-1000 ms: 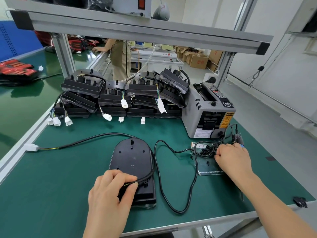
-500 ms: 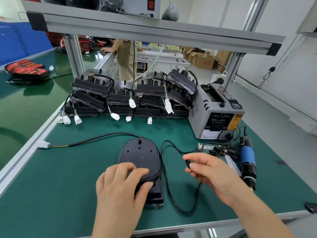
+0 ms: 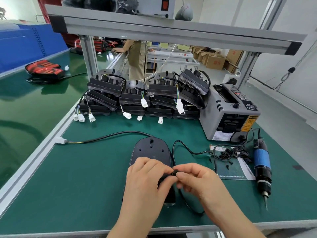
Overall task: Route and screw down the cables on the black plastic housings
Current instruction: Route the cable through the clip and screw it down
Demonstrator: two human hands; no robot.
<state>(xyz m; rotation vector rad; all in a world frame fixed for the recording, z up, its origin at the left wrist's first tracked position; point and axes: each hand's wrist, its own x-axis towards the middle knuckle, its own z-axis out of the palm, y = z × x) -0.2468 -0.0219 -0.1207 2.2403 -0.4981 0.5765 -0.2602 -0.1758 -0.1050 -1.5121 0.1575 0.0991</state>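
Note:
A black plastic housing (image 3: 151,150) lies flat on the green mat in front of me. Its black cable (image 3: 109,136) runs left to a white connector (image 3: 60,140); another loop of cable (image 3: 187,150) curls to the right of the housing. My left hand (image 3: 145,184) lies over the near half of the housing, its fingers curled onto the cable there. My right hand (image 3: 197,179) meets it and pinches a small black clip (image 3: 174,174) against the cable between thumb and fingers. The near end of the housing is mostly hidden by both hands.
A blue-banded electric screwdriver (image 3: 262,167) lies at the right beside a card (image 3: 231,167) with several small black clips and screws. A grey tape dispenser (image 3: 228,114) stands behind it. Stacked finished housings (image 3: 137,98) with white connectors line the back. The table edge (image 3: 257,225) is near.
My right hand has left the parts card at the right and come in to the housing with a small black piece, meeting my left hand. The camera has moved closer.

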